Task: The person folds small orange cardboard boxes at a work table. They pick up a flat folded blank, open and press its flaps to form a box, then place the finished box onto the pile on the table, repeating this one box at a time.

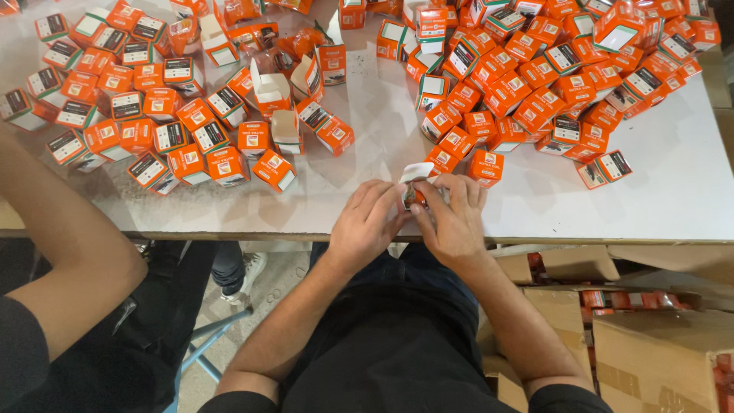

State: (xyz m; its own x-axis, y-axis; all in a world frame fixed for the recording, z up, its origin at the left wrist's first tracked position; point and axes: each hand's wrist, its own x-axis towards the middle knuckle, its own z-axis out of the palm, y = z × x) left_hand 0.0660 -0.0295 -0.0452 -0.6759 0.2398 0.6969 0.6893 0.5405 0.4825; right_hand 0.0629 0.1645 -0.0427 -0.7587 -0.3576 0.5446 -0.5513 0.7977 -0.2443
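Together, we clasped a small orange carton (414, 191) at the near edge of the white table (673, 206), left hand (368, 222) and right hand (453, 222) pinching it, its white flap up; finished cartons (535, 84) lay heaped beyond, within reach.

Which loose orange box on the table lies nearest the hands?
The closed orange box just beyond the right hand; the other loose boxes lie farther up the table.

Both bare forearms reach forward over the near edge of the surface (535, 222). The left hand (365, 223) and right hand (453, 222) meet there, fingers curled inward, fingertips nearly touching each other.
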